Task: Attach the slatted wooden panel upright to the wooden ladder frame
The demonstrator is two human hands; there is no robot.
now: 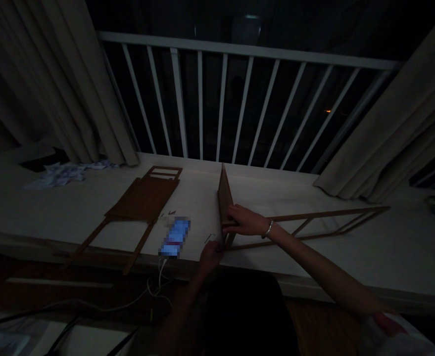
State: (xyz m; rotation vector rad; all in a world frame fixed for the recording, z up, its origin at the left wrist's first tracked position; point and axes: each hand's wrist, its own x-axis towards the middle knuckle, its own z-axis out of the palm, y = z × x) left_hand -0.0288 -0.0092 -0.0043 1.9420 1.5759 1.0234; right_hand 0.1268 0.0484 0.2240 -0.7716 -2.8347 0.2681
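Note:
A brown wooden panel [224, 195] stands on edge on the white ledge, joined or resting against a long wooden leg frame [314, 215] that stretches to the right. My right hand [245, 221], with a bracelet at the wrist, is closed on the panel's near part. Lower down, my left hand [210, 254] grips the panel's near bottom corner; its fingertips are partly hidden. Close by lie small thin hardware pieces [210, 238]. To the left lies a similar wooden piece [143, 198], a flat panel with legs jutting over the ledge's front edge.
A lit phone [175, 237] with a white cable [161, 272] lies on the ledge [198, 198]. More small pieces [171, 212] are beside it. Crumpled papers [63, 174] sit at the left. White railing [239, 48] and curtains [69, 84] stand behind. The room is dim.

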